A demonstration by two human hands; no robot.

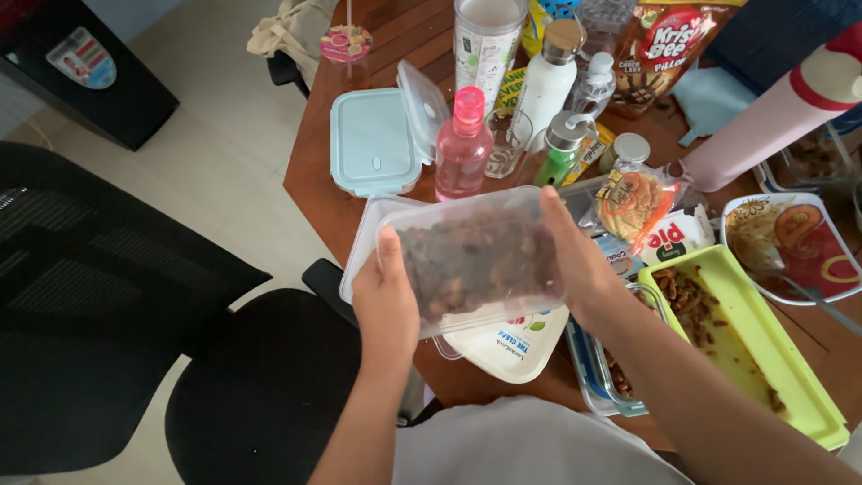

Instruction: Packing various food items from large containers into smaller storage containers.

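I have the clear plastic tub (480, 260) of dark brown food up off the table, in the middle of the frame, gripped from both ends. My left hand (386, 301) is curled round its left edge with the thumb on the near wall; my right hand (579, 260) is clamped on the right edge, fingers over the top. The tub is tilted toward me, so I judge I am mid-lift, carrying or tipping it. Under it lies a white lid (507, 346), and to the lower right sits a lime-green tray (790, 377) with brown scraps, just beside a glass container (593, 373). Above, centre frame, stands a pink bottle (462, 148) next to a pale blue lidded box (373, 144). Next I would need a steady two-handed hold, keeping the contents from sliding out.
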